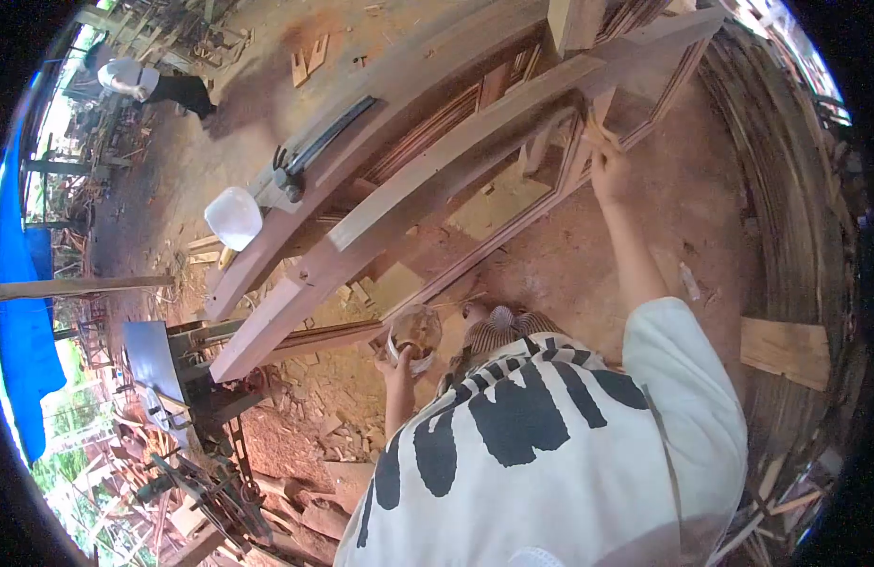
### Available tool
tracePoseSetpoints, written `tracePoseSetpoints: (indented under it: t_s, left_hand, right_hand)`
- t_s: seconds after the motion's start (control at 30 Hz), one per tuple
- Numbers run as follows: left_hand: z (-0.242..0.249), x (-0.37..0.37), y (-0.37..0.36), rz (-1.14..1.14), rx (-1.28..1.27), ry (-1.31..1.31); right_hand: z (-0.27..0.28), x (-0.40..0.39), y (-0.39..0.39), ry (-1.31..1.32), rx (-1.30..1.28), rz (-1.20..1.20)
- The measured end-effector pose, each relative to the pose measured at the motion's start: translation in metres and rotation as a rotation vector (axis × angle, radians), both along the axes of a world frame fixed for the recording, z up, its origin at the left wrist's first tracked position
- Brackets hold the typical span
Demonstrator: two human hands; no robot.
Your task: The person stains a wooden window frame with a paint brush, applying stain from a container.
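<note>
My left hand [395, 370] is closed round a clear plastic tub [426, 324] with something brown inside, low in front of my body. My right hand [608, 172] reaches out to the right end of a large wooden frame [409, 180]. Its fingers are pinched together at an inner corner of the frame; whatever they hold is too small to make out. A hammer [314, 151] lies across the far beam. Beside its head sits a white plastic container [234, 219].
Stacked long boards [787, 161] line the right side. A machine with a metal table [154, 359] stands at the lower left, near wood scraps [328, 425]. Another person [149, 80] is at the far left. A blue tarp [26, 350] hangs at the left edge.
</note>
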State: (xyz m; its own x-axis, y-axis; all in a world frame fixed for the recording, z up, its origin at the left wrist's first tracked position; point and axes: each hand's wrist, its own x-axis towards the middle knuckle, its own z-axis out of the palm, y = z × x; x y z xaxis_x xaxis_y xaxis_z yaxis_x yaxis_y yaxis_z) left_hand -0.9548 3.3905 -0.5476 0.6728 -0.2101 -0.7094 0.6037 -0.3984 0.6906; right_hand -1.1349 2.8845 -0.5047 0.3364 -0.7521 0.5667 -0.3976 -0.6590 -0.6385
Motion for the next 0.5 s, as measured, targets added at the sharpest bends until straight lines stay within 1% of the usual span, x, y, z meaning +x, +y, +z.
tracePoseSetpoints:
  t_s: [0.03,0.07,0.13,0.2,0.23,0.27,0.3,0.33,0.37,0.4,0.43,0.47,0.5]
  left_hand:
    - [0.002,0.001,-0.001,0.005,0.000,0.008]
    - [0.005,0.003,-0.003,0.005,-0.024,0.034]
    - [0.001,0.011,-0.010,0.025,-0.063,0.053]
    - [-0.006,0.019,-0.015,-0.064,-0.108,0.051]
    - [-0.007,0.022,-0.019,-0.086,-0.125,0.048]
    - [0.000,0.025,-0.029,-0.103,-0.061,0.053]
    - [0.004,0.025,-0.035,-0.122,0.002,0.058]
    - [-0.004,0.024,-0.035,-0.107,-0.007,0.051]
    - [-0.016,0.025,-0.035,-0.119,-0.050,-0.044]
    - [-0.028,0.025,-0.038,-0.131,-0.094,-0.141]
    - [-0.017,0.023,-0.049,-0.118,-0.106,-0.151]
    - [0.006,0.017,-0.061,-0.105,-0.075,-0.081]
    - [0.020,0.010,-0.070,-0.092,-0.044,-0.009]
  right_hand:
    - [0.001,0.001,-0.003,-0.058,0.029,-0.121]
    - [-0.004,0.007,0.003,-0.053,0.027,-0.113]
    - [-0.015,0.033,0.040,-0.039,-0.029,-0.109]
    - [-0.010,0.069,0.101,-0.173,0.099,0.047]
    - [-0.036,0.080,0.122,-0.150,0.054,0.167]
    - [-0.015,0.091,0.158,-0.194,0.262,0.254]
    - [-0.027,0.096,0.172,-0.177,0.206,0.448]
    - [-0.014,0.097,0.184,-0.122,0.238,0.613]
    - [-0.002,0.096,0.190,-0.065,0.264,0.775]
    - [-0.002,0.094,0.188,-0.067,0.248,0.789]
    - [-0.006,0.092,0.185,-0.033,0.308,0.877]
    - [-0.007,0.090,0.180,0.006,0.373,0.964]
    - [0.010,0.083,0.163,0.027,0.399,0.956]
